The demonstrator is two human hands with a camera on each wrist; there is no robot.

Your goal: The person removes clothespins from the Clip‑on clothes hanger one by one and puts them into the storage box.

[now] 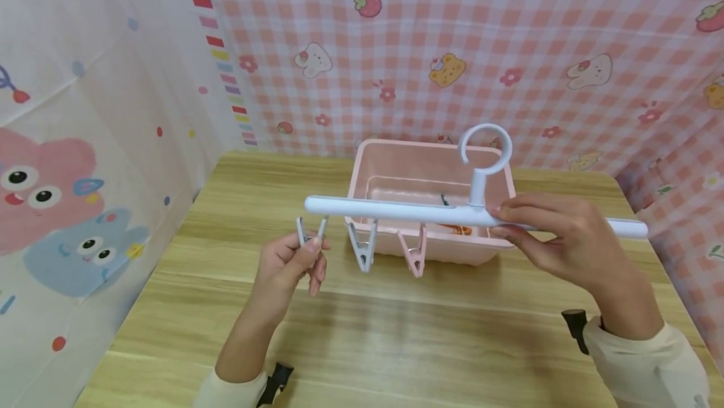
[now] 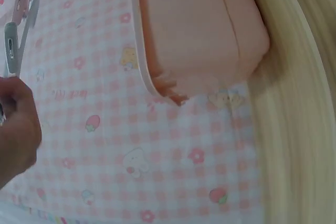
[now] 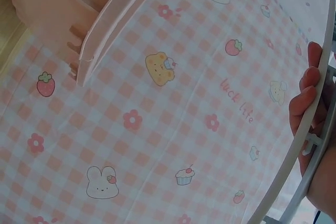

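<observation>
A white hanger [image 1: 384, 209] with a ring hook [image 1: 505, 144] is held level above the table, in front of a pink basket [image 1: 430, 246]. My right hand [image 1: 571, 241] grips its bar just right of the hook, thumb below and fingers above. Under the bar hang a grey-blue clip [image 1: 370, 251] and a pink clip [image 1: 417, 257], their V shapes pointing down. Near the bar's left end, my left hand [image 1: 291, 263] pinches another grey-blue clip [image 1: 323, 228] between thumb and fingers. Its two legs spread upward just below the bar.
Inside the basket lie an orange piece [image 1: 457, 229] and a dark green piece, partly hidden by the bar. Behind the wooden table [image 1: 396, 332] hangs a pink checked cloth [image 1: 407, 68]; a white printed cloth [image 1: 102, 112] hangs along the left.
</observation>
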